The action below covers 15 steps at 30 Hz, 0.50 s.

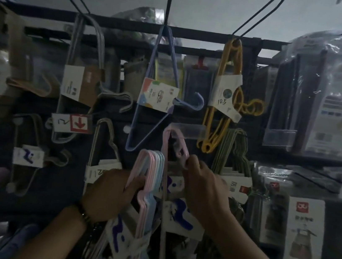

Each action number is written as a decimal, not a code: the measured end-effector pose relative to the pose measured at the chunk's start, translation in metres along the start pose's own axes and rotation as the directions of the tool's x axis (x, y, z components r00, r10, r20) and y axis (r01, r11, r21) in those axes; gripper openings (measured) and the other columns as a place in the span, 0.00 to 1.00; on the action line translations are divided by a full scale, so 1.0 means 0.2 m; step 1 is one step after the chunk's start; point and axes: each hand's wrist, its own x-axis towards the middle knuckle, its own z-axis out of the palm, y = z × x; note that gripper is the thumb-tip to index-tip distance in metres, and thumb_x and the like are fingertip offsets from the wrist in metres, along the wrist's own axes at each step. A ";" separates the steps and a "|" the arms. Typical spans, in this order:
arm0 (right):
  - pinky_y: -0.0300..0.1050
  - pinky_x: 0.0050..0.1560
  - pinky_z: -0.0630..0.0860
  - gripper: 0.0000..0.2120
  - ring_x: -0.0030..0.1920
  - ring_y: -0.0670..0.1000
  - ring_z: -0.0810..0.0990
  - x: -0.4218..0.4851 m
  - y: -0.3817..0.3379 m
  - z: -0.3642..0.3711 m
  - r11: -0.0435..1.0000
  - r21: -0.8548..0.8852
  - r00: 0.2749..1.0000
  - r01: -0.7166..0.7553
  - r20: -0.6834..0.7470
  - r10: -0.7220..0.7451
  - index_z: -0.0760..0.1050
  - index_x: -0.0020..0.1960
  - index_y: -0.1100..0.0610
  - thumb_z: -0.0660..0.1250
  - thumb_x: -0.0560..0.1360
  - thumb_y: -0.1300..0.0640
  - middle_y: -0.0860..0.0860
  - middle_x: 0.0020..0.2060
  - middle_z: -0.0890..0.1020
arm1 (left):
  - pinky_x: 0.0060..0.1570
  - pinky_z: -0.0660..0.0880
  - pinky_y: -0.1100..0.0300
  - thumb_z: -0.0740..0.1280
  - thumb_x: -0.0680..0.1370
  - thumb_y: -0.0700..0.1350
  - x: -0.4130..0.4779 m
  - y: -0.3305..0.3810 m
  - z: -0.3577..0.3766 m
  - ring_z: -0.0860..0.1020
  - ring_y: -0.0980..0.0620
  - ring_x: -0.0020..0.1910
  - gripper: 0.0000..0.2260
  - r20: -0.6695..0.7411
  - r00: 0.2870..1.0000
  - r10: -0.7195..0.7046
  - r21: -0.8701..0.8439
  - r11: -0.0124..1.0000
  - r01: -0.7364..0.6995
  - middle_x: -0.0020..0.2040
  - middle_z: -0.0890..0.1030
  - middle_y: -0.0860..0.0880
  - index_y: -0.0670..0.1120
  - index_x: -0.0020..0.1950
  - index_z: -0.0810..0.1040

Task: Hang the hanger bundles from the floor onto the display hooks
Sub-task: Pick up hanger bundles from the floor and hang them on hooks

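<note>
Gripping pastel bundle (pixel 147 183) in left hand (pixel 112 193) as reserve, pinching pink hanger (pixel 175 145) with right hand (pixel 201 186), seemingly to hook it up.

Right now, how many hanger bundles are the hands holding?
2: a pink-and-blue bundle in the left hand; a pink bundle in the right hand, raised higher.

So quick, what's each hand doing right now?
Left hand: grips the pink-and-blue hanger bundle.
Right hand: pinches a pink hanger.
</note>
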 end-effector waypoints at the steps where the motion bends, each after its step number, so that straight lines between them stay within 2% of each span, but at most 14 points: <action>1: 0.47 0.29 0.69 0.15 0.33 0.56 0.80 -0.01 0.01 0.02 1.000 -0.003 1.000 -0.004 -0.016 0.004 0.60 0.56 0.48 0.67 0.80 0.55 0.47 0.44 0.78 | 0.44 0.78 0.69 0.45 0.79 0.77 0.01 0.00 0.01 0.83 0.65 0.43 0.26 -0.007 0.999 0.037 0.012 0.999 -0.037 0.42 0.84 0.69 0.71 0.46 0.80; 2: 0.48 0.29 0.72 0.13 0.32 0.56 0.79 -0.02 0.01 0.03 1.000 -0.001 0.999 -0.018 -0.035 0.018 0.60 0.56 0.48 0.65 0.81 0.54 0.47 0.44 0.77 | 0.43 0.75 0.75 0.45 0.80 0.75 0.02 0.00 0.02 0.82 0.68 0.45 0.21 -0.006 0.998 0.065 0.021 0.998 -0.065 0.44 0.81 0.75 0.77 0.48 0.77; 4: 0.50 0.29 0.76 0.10 0.30 0.55 0.78 -0.02 0.03 0.06 0.998 0.046 0.995 -0.040 -0.095 0.044 0.61 0.55 0.47 0.63 0.83 0.54 0.46 0.43 0.76 | 0.44 0.74 0.76 0.48 0.84 0.71 0.04 -0.01 0.03 0.82 0.71 0.45 0.15 0.016 0.996 0.090 0.013 0.996 -0.090 0.47 0.80 0.78 0.80 0.51 0.74; 5: 0.50 0.26 0.75 0.09 0.28 0.54 0.76 -0.02 0.04 0.07 0.996 0.076 0.991 -0.039 -0.125 0.048 0.61 0.54 0.47 0.63 0.82 0.54 0.45 0.41 0.76 | 0.44 0.75 0.76 0.49 0.85 0.69 0.05 -0.02 0.04 0.82 0.70 0.46 0.15 0.019 0.995 0.095 0.002 0.995 -0.095 0.48 0.81 0.77 0.80 0.52 0.75; 7: 0.43 0.22 0.64 0.07 0.25 0.51 0.71 -0.02 0.04 0.08 0.996 0.084 0.988 -0.037 -0.145 0.049 0.62 0.53 0.47 0.61 0.81 0.54 0.43 0.38 0.72 | 0.44 0.77 0.73 0.50 0.85 0.68 0.06 -0.04 0.06 0.83 0.68 0.45 0.15 0.016 0.995 0.096 -0.028 0.995 -0.096 0.48 0.82 0.73 0.77 0.52 0.76; 8: 0.41 0.22 0.60 0.05 0.25 0.50 0.70 -0.02 0.04 0.10 0.998 0.054 0.991 -0.040 -0.129 0.046 0.63 0.53 0.48 0.59 0.80 0.53 0.43 0.39 0.71 | 0.43 0.77 0.71 0.49 0.85 0.69 0.07 -0.04 0.06 0.83 0.67 0.43 0.15 0.006 0.997 0.083 -0.035 0.996 -0.082 0.47 0.83 0.70 0.76 0.51 0.76; 9: 0.42 0.23 0.61 0.05 0.27 0.50 0.72 -0.01 0.05 0.12 0.999 0.016 0.994 -0.052 -0.094 0.053 0.65 0.56 0.49 0.58 0.80 0.53 0.44 0.40 0.72 | 0.41 0.77 0.71 0.49 0.83 0.72 0.07 -0.04 0.07 0.83 0.65 0.42 0.17 -0.006 0.998 0.060 -0.040 0.997 -0.061 0.46 0.84 0.68 0.74 0.49 0.77; 10: 0.44 0.24 0.68 0.08 0.31 0.52 0.77 0.02 0.07 0.14 0.997 -0.007 0.996 -0.075 -0.049 0.075 0.65 0.59 0.50 0.58 0.80 0.53 0.45 0.43 0.74 | 0.39 0.75 0.72 0.48 0.82 0.73 0.08 -0.03 0.07 0.83 0.64 0.41 0.18 -0.017 0.999 0.040 -0.049 0.998 -0.041 0.45 0.84 0.66 0.73 0.49 0.77; 12: 0.52 0.33 0.80 0.13 0.39 0.54 0.81 0.08 0.09 0.19 0.992 0.010 0.991 -0.124 0.042 0.123 0.64 0.64 0.51 0.62 0.81 0.55 0.48 0.49 0.76 | 0.37 0.73 0.73 0.48 0.81 0.74 0.08 -0.03 0.06 0.83 0.63 0.38 0.18 -0.038 0.999 0.031 -0.063 0.997 -0.033 0.41 0.83 0.66 0.73 0.48 0.76; 13: 0.53 0.37 0.82 0.13 0.42 0.53 0.81 0.12 0.09 0.20 0.991 -0.006 0.988 -0.135 0.080 0.135 0.65 0.65 0.51 0.61 0.81 0.56 0.49 0.51 0.76 | 0.36 0.72 0.74 0.49 0.82 0.72 0.08 -0.02 0.06 0.82 0.63 0.36 0.16 -0.042 0.999 0.032 -0.064 0.997 -0.035 0.40 0.83 0.65 0.74 0.47 0.75; 15: 0.48 0.40 0.82 0.14 0.46 0.52 0.81 0.20 0.07 0.25 0.990 -0.081 0.990 -0.113 0.080 0.119 0.67 0.67 0.53 0.53 0.83 0.53 0.51 0.55 0.75 | 0.36 0.72 0.74 0.52 0.85 0.64 0.08 -0.02 0.05 0.83 0.61 0.35 0.13 -0.033 0.999 0.019 -0.061 0.998 -0.021 0.37 0.84 0.62 0.75 0.48 0.75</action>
